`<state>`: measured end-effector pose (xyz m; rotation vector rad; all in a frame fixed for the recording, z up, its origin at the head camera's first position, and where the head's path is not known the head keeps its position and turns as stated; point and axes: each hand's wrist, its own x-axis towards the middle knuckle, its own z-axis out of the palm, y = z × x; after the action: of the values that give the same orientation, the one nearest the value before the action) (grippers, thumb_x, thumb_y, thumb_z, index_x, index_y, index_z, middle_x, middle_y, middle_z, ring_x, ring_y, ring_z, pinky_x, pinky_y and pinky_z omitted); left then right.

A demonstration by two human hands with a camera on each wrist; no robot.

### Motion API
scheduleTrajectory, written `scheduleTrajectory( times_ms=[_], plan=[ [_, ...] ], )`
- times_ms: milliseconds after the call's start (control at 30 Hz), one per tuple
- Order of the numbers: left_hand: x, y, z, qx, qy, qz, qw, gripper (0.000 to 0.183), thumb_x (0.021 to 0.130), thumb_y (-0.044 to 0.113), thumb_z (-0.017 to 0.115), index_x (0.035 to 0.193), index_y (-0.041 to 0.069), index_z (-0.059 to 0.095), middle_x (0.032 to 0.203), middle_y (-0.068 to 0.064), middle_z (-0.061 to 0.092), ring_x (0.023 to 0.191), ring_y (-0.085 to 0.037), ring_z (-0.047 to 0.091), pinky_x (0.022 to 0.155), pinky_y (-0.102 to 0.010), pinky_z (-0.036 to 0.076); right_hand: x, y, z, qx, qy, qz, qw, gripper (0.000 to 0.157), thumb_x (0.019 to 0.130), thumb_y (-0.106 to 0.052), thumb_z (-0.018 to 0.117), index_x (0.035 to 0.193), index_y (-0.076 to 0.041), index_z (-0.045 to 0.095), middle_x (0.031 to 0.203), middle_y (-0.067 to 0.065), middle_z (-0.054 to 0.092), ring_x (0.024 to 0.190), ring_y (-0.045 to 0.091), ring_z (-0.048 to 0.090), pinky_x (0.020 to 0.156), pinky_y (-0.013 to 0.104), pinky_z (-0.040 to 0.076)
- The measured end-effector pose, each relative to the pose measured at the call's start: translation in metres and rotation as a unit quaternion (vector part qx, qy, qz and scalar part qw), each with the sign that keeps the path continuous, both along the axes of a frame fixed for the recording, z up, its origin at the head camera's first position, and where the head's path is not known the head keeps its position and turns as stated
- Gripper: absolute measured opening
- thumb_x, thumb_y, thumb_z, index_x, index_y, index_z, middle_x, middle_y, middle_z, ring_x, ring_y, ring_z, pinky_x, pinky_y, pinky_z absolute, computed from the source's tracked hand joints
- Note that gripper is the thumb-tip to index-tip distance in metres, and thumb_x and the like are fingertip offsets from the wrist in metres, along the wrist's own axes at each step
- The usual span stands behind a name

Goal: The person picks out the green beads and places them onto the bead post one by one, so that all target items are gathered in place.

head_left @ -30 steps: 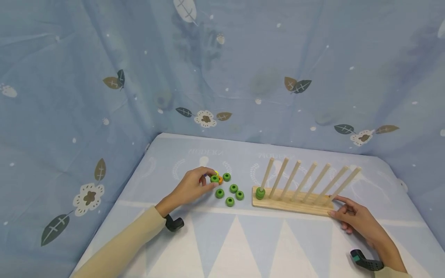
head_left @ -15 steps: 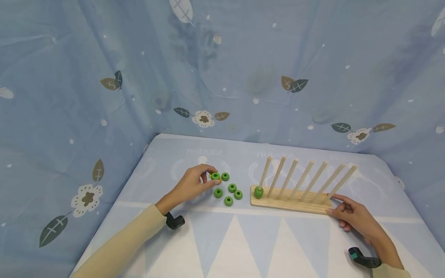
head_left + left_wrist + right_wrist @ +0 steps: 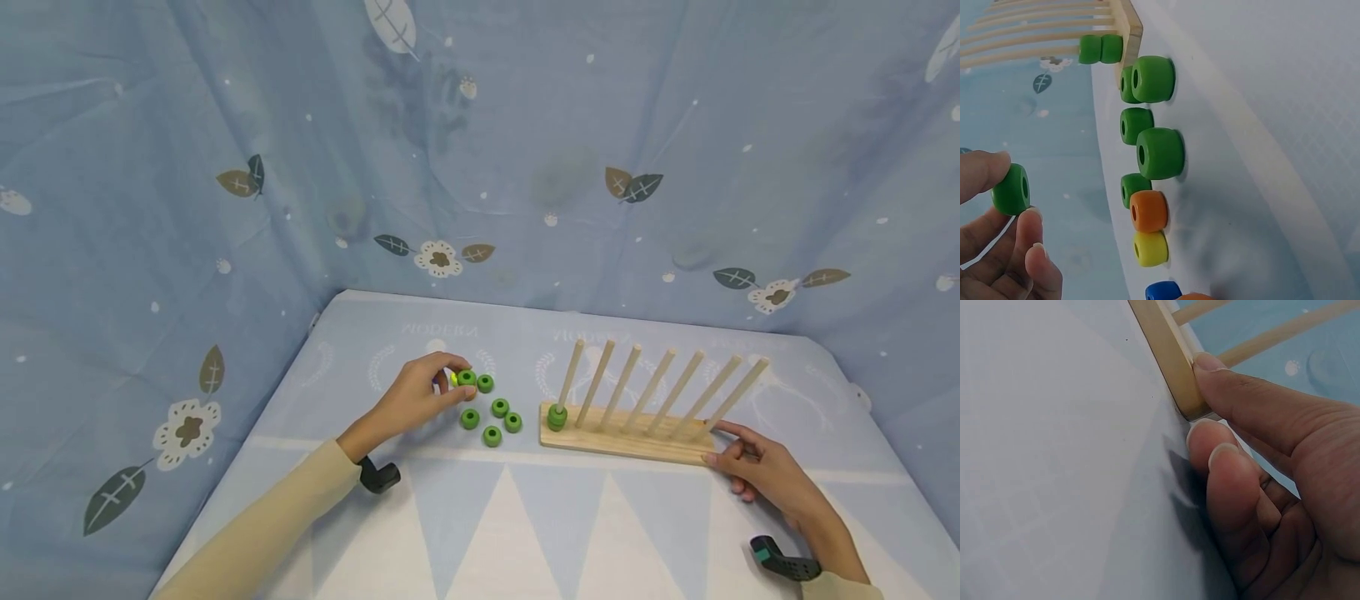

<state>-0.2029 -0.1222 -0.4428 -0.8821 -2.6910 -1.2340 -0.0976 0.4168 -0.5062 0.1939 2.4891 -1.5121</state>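
Observation:
My left hand (image 3: 420, 392) pinches a green bead (image 3: 1011, 189) between thumb and fingers, raised off the table in the left wrist view. Below and beyond it lie an orange bead (image 3: 1149, 211), a yellow bead (image 3: 1150, 249) and a blue bead (image 3: 1164, 290), mostly hidden by the hand in the head view. To the right stands a wooden peg rack (image 3: 630, 446) with several upright pegs; two green beads (image 3: 557, 417) are stacked on its leftmost peg. My right hand (image 3: 776, 475) holds the rack's right end, thumb (image 3: 1210, 362) on the base's front corner.
Several loose green beads (image 3: 492, 436) lie between the left hand and the rack. The table is covered by a blue and white cloth (image 3: 555, 533). Patterned fabric (image 3: 525, 167) hangs behind and at the sides.
The left hand has lifted the green bead slightly, away from the orange and yellow beads. The right hand keeps its hold on the rack. The head view has shifted a little.

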Motion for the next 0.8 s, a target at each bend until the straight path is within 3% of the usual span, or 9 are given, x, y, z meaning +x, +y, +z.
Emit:
scheduleTrajectory(
  times_ms=[367, 800],
  plan=[
    [-0.002, 0.004, 0.008, -0.003, 0.002, -0.006, 1.0000, 0.034, 0.094, 0.025, 0.079, 0.124, 0.012, 0.070, 0.111, 0.003, 0.069, 0.076, -0.010, 0.058, 0.056, -0.028, 0.047, 0.000, 0.000, -0.001, 0.001, 0.012, -0.004, 1.000, 0.077, 0.096, -0.026, 0.075, 0.155, 0.002, 0.033, 0.085, 0.011, 0.058, 0.057, 0.015, 0.055, 0.050, 0.033, 0.052],
    [-0.004, 0.008, 0.014, 0.001, 0.005, -0.010, 0.9999, 0.034, 0.094, 0.023, 0.078, 0.125, 0.010, 0.070, 0.111, 0.004, 0.068, 0.076, -0.010, 0.059, 0.054, -0.028, 0.049, 0.001, -0.001, -0.001, 0.001, 0.014, -0.006, 1.000, 0.074, 0.096, -0.025, 0.076, 0.153, 0.000, 0.035, 0.083, 0.010, 0.058, 0.057, 0.014, 0.055, 0.050, 0.033, 0.052]
  ],
)
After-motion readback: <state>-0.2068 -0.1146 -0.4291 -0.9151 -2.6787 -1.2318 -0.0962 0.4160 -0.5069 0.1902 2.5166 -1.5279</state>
